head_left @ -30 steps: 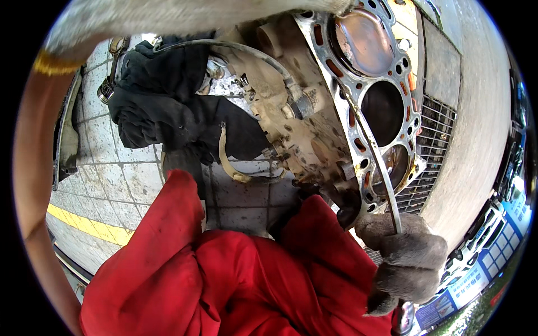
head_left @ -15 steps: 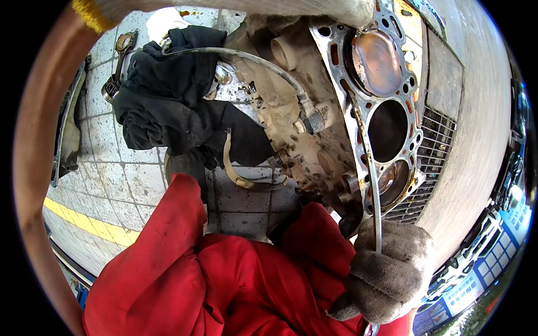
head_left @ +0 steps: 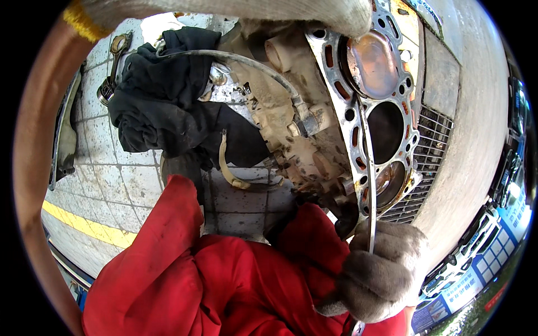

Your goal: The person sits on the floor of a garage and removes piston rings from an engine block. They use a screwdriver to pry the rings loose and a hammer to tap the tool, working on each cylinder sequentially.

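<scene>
My right hand [head_left: 384, 271], in a dirty knit work glove, is closed round a long thin metal bar [head_left: 371, 185]. The bar's far tip lies on the top of the engine block [head_left: 353, 115], between the far and middle cylinder bores. A piston crown [head_left: 374, 64] with a shiny, stained top fills the far bore; the middle bore [head_left: 385, 131] is dark. My left hand [head_left: 325, 14], gloved too, reaches across to the block's far end beside that piston. The picture's top edge cuts it off, and its fingers are mostly hidden.
Dark cloth [head_left: 159, 101] lies on the tiled floor left of the block. A connecting rod with piston [head_left: 115, 67] lies farther left. A hose [head_left: 241, 59] arches over the block's dusty side. A metal floor grate [head_left: 434, 140] is on the right. My red-clad legs [head_left: 241, 280] are close in front.
The bar stands a little more upright, its far tip moved right across the block's top. My right hand has shifted slightly left. My left hand sits slightly lower in the picture.
</scene>
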A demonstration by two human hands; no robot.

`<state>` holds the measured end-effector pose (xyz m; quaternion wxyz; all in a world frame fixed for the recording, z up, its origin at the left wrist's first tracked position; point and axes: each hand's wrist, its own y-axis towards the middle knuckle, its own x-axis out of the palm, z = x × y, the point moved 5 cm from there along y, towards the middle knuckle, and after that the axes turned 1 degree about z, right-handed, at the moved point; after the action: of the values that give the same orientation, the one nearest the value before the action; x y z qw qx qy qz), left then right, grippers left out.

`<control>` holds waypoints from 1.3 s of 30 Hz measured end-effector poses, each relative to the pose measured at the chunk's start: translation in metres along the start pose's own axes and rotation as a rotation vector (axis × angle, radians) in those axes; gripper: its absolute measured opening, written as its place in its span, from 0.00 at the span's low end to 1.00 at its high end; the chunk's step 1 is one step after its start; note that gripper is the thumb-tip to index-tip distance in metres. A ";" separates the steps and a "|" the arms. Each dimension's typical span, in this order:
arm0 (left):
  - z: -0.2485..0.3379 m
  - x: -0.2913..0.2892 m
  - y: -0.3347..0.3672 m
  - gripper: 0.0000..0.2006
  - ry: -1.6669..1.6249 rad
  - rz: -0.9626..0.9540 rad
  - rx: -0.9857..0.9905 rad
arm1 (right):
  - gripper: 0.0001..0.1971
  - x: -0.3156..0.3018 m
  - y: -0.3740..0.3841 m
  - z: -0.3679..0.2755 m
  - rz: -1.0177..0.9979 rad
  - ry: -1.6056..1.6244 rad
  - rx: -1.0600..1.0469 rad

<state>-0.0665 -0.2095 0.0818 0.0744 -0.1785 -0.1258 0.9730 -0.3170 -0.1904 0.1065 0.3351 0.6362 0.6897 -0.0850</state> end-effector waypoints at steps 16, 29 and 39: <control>0.019 -0.020 0.028 0.19 0.171 -0.137 -0.073 | 0.12 -0.001 0.007 -0.006 0.134 -0.208 -0.100; 0.063 0.016 0.024 0.25 0.972 -0.079 0.317 | 0.13 -0.004 0.000 -0.008 0.181 -0.303 -0.062; 0.062 0.031 0.039 0.15 0.931 -0.013 0.305 | 0.11 -0.034 -0.012 -0.006 0.100 -0.254 0.071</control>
<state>-0.1222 -0.2544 0.1172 0.1539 -0.5808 0.0638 0.7969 -0.3312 -0.2165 0.1269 0.4009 0.6654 0.6057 -0.1722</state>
